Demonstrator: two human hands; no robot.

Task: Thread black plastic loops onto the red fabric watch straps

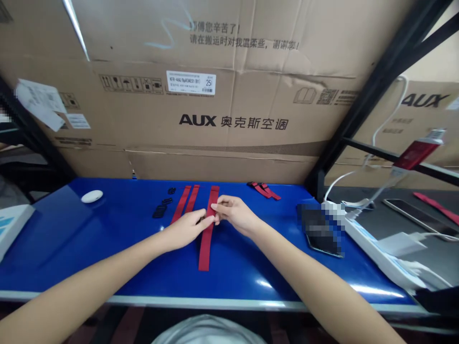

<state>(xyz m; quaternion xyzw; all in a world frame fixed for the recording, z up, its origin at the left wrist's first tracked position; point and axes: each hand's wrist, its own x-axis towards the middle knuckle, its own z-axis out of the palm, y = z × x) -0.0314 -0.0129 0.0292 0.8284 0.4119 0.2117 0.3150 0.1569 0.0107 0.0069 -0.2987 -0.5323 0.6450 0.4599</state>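
A long red strap (205, 246) runs up and down the middle of the blue table. My left hand (188, 228) pinches its left edge, and my right hand (234, 213) grips it from the right, slightly higher. Both hands have fingers closed and nearly touch. Left of them lie two more red straps (181, 203) (192, 198), side by side, lower parts hidden by my left hand. Farther left sit small black buckles (159, 210) in little groups. At the back right rest red straps with black buckles (264, 190).
A phone (324, 234) lies right of my right forearm, beside a white power strip (380, 258) with cables. A white round object (92, 196) is at the left. Large cardboard (233, 162) stands behind the blue table (143, 282), between black frame posts (376, 86).
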